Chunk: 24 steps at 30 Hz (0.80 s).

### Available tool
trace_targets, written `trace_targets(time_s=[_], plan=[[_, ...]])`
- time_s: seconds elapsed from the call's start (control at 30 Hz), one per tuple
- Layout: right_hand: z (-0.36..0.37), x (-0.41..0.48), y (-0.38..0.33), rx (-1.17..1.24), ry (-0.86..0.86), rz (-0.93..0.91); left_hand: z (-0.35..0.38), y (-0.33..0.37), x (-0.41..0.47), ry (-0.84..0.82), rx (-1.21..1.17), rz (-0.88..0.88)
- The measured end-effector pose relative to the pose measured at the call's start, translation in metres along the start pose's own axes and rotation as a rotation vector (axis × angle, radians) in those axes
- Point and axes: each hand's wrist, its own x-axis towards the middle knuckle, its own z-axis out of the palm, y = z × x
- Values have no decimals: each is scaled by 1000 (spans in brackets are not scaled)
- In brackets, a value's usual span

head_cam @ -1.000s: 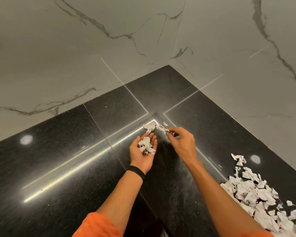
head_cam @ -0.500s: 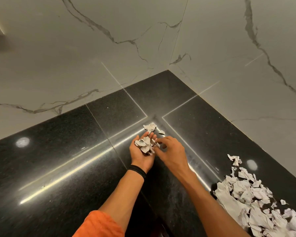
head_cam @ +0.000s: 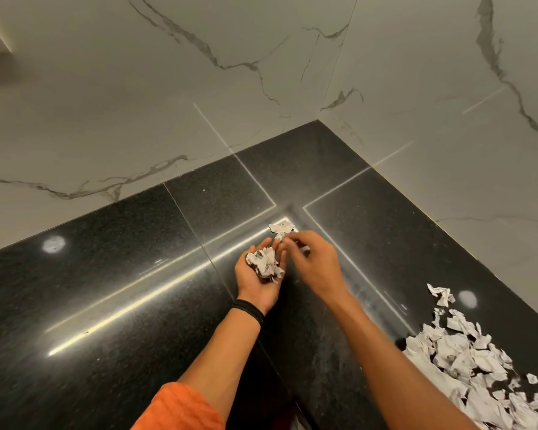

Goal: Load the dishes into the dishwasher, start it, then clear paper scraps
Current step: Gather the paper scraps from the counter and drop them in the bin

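Two bare forearms stretch over the black counter point(head_cam: 106, 290), with an orange sleeve point(head_cam: 180, 408) bunched on the left one. Closest to the counter's front edge, and well to the right of the left hand, lies a big heap of torn paper point(head_cam: 479, 367), apparently not yet tackled.

The left hand point(head_cam: 258, 280), a dark band point(head_cam: 249, 308) at its wrist, is turned palm up and cupped. Its fingers curl lightly round a handful of scraps point(head_cam: 266, 263). I'd say it is serving as a bowl, so the other hand can feed it piece by piece. The right hand point(head_cam: 316, 262) hovers just to the right of the left hand, fingers bent toward the far side. The tips are blurred, so I cannot tell whether they pinch a piece or hold nothing.

Just beyond the left hand's fingertips a few loose scraps point(head_cam: 280, 228) lie flat on the stone, and they look like the next pick. Farther past the left hand the counter runs into the corner where two marble walls point(head_cam: 137, 103) meet, so nothing can be swept off that way. To the left of the left hand the stone gives plenty of room to drag pieces along.
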Motion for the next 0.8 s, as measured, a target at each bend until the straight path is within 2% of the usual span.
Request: trace_targets(time_s=[0.07, 0.17, 0.27, 0.4, 0.5, 0.63, 0.7, 0.8], plan=[[3, 25, 16, -95, -39, 12, 0, 5, 1, 18, -5, 6], [13, 59, 32, -315, -237, -103, -2, 13, 7, 35, -24, 23], [25, 77, 39, -439, -390, -214, -5, 20, 11, 51, -19, 49], [31, 73, 47, -481, -337, -230, -7, 24, 11, 72, 3, 56], [25, 60, 46, -357, -223, -100, -6, 22, 13, 81, -3, 69], [5, 38, 14, 60, -2, 54, 4, 12, 14, 66, -19, 88], [-3, 23, -9, 217, -23, 45, 8, 5, 15, 42, -20, 77], [-3, -2, -29, 189, -67, -36, 14, -4, 16, -6, 16, 30]])
